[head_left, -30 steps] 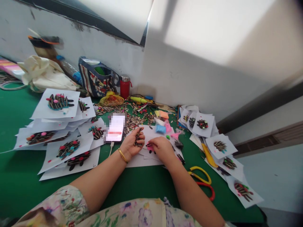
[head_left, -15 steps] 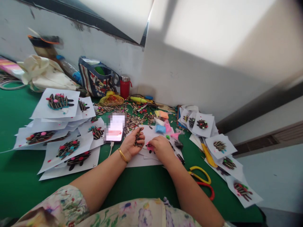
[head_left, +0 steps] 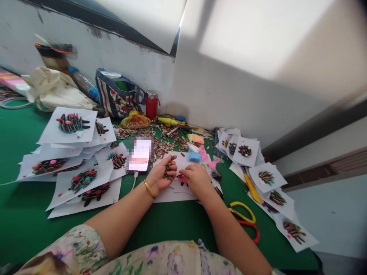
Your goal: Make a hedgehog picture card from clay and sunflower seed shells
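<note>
My left hand is cupped, palm up, with its fingers curled round a small heap of striped sunflower seeds. Close beside it, my right hand reaches down to a pink clay shape on a white sheet of paper. Its thumb and fingertips are pinched together at the clay, and anything between them is too small to make out. Dark seeds stick out along the lower edge of the clay, which the right fingers partly cover.
A lit phone lies left of the paper, with loose seeds behind. Small clay packets sit beyond my right hand. Sheets with seed-and-clay figures are stacked left; others lie right, near scissors.
My left hand has shifted slightly right with the seeds. The right fingertips stay at the pink clay, with the hand turned a little.
</note>
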A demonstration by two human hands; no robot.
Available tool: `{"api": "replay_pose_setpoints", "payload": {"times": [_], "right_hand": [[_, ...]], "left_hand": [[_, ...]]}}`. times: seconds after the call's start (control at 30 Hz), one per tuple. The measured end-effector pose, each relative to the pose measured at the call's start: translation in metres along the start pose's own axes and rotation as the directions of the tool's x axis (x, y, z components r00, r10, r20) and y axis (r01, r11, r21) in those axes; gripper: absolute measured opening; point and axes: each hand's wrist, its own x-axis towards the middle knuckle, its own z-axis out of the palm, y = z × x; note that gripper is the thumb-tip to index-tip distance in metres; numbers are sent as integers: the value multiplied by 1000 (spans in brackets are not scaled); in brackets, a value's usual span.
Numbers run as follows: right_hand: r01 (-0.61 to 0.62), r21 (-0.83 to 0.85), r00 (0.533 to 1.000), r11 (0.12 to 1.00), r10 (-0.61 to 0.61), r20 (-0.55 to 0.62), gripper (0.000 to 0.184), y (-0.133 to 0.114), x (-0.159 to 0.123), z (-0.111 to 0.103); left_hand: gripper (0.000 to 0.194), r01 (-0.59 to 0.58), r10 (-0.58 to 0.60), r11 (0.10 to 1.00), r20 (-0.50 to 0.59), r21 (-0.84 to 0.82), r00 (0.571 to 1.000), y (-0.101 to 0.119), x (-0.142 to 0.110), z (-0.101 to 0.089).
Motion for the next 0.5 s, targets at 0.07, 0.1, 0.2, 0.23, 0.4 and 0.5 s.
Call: {"api": "replay_pose_setpoints", "payload": {"times": [0.07,0.1,0.2,0.23,0.4,0.5], "right_hand": [[-51,78,992,996,60,-115,23,-1,-1,-1],[-77,131,980,988,99,-171,23,-2,-1,-2],[-110,299,944,948,194,-266,23,-6,-1,-2],[-105,346,938,932,208,-277,21,-7,0,-2],[-45,509,898,859,258,-356,10,-10,1,3],[-51,660,850,750,380,-365,8,-6,1,9]], "left_hand": [[15,25,-24,998,-10,50,1000,-2,0,0],[14,39,-38,995,-18,88,999,-3,-1,0],[9,94,-93,968,-16,231,996,-9,0,-1],[8,109,-111,955,-8,277,994,-11,0,-1],[14,156,-164,917,-8,366,986,-14,-1,-2],[14,141,-147,948,0,284,989,-10,-2,0]]}}
